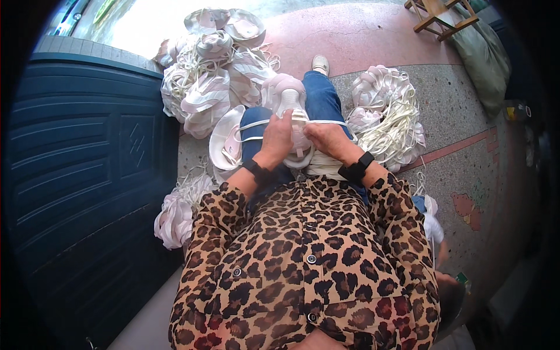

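A pink and white shoe upper (283, 93) lies across my lap, its toe pointing away from me. Cream shoelace (326, 122) runs across its eyelet area and out to both sides. My left hand (277, 138) is closed at the left edge of the opening, its fingers against the lace and the upper. On the other side my right hand (329, 140) pinches the lace close to the eyelets. The fingertips of both hands are partly hidden. Loops of lace trail over my left thigh, beside another pale upper (224, 137).
A tall heap of uppers and laces (213, 76) stands ahead on the left, with a smaller bundle (176, 216) nearer. Another laced pile (388, 116) lies right. A dark blue door (87, 151) borders the left. A wooden stool (441, 17) stands far right; part of another person (434, 230) shows lower right.
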Demonstrator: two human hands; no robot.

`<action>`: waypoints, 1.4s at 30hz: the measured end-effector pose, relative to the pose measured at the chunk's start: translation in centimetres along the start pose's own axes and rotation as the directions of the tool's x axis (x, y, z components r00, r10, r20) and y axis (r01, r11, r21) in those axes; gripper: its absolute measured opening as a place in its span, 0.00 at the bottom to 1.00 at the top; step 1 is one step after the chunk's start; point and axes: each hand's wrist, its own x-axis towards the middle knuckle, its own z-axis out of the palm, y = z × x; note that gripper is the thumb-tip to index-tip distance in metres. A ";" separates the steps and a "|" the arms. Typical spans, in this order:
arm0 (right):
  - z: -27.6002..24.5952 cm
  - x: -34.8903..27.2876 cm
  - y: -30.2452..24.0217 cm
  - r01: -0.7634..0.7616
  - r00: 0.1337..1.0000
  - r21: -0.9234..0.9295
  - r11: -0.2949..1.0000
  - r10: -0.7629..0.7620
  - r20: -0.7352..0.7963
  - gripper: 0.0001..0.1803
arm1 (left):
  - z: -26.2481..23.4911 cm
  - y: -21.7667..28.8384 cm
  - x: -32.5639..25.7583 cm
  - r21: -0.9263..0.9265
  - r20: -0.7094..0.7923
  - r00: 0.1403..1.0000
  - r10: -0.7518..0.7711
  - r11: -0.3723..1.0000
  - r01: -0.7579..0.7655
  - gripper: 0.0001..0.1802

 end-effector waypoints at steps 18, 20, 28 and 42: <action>-0.5 0.9 0.2 -0.095 0.986 0.307 0.947 0.132 -0.101 0.06 | 1.2 -1.6 1.7 -0.677 0.305 0.907 -0.290 0.604 0.421 0.38; -0.5 1.8 0.4 -0.187 0.970 0.455 0.871 0.236 -0.055 0.07 | 0.5 -1.8 1.9 -0.776 0.386 0.879 -0.279 0.418 0.473 0.38; -0.1 2.4 0.5 -0.219 0.965 0.478 0.850 0.262 -0.026 0.09 | -1.3 -1.5 2.2 -0.815 0.504 0.833 -0.228 0.191 0.546 0.39; -0.8 4.4 0.8 -0.391 0.913 0.590 0.707 0.379 0.151 0.13 | -2.2 -1.2 2.6 -0.790 0.518 0.822 -0.238 0.237 0.566 0.32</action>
